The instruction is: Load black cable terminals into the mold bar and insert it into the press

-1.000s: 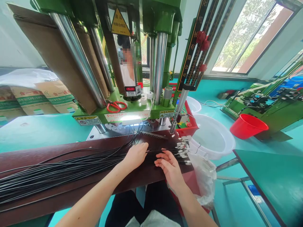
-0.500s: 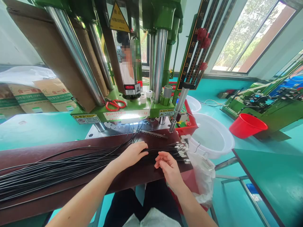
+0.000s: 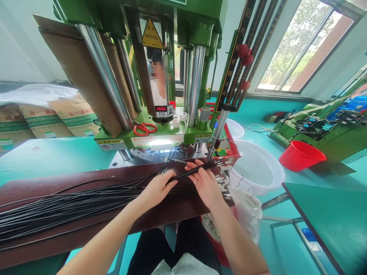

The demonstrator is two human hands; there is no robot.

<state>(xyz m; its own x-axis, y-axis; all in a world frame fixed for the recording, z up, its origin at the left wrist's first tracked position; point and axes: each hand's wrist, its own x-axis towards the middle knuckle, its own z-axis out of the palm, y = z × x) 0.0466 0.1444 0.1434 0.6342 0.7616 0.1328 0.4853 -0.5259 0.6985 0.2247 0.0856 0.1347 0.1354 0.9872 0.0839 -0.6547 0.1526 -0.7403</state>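
Note:
A long bundle of black cables lies along a dark brown board in front of a green press machine. My left hand pinches a few cables near their right ends. My right hand is closed round those same few cables and holds them lifted off the board, their tips pointing toward the machine's base. More cable ends with metal connectors lie at the board's right edge.
Red-handled scissors and small white rolls sit on the machine's green ledge. White plastic basins and a red bucket stand to the right. A clear plastic bag hangs below the board. Paper sacks are stacked at left.
My right hand closed on a few cables and lifted them up and forward toward the machine. My left hand slid slightly along the bundle and now pinches the same cables.

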